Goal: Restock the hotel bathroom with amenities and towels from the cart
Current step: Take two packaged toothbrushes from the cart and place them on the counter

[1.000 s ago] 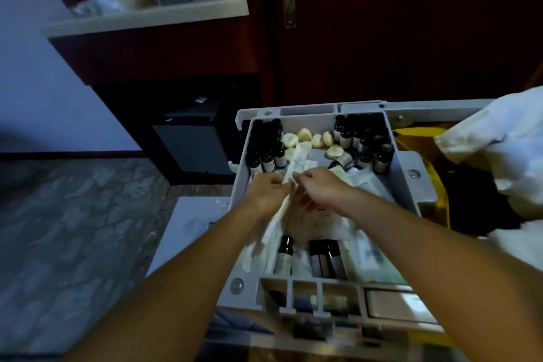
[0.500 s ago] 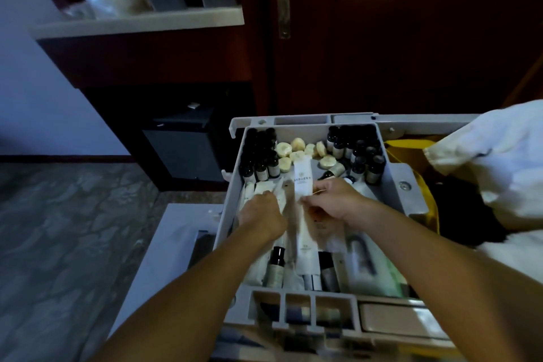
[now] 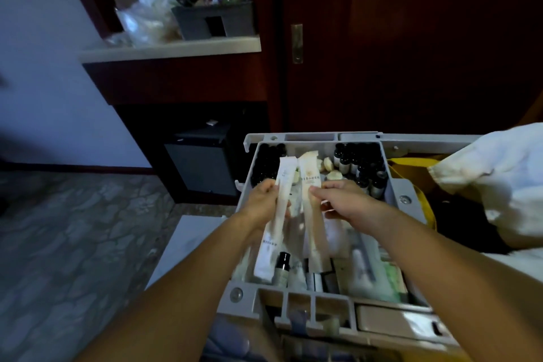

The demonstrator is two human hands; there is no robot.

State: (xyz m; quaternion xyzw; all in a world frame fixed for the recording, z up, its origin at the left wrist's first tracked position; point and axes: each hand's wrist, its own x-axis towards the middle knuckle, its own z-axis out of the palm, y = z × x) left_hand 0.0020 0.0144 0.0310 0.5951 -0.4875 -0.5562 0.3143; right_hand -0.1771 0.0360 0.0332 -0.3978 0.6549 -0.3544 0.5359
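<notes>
A grey amenity tray [image 3: 245,292] tops the cart in front of me. Over it, my left hand [image 3: 260,204] grips one long white amenity packet [image 3: 277,220] and my right hand [image 3: 345,200] pinches a second white packet [image 3: 312,209]. Both packets are lifted above the tray, side by side. Dark small bottles [image 3: 360,166] fill the tray's far corners, with round cream soaps [image 3: 332,169] between them. More packets and a black-capped bottle [image 3: 282,266] lie in the near part, partly hidden by my arms.
White linen [image 3: 496,179] is piled on the cart's right over a yellow bag [image 3: 411,163]. A dark wooden door [image 3: 411,38] stands behind. At left a counter [image 3: 170,48] holds bags and a grey caddy [image 3: 214,19], with a black minibar [image 3: 202,161] below. Marble floor lies at left.
Both hands have lifted from the pile, each now holding a white packet raised and separated above the tray. The view has tilted so the tray sits lower.
</notes>
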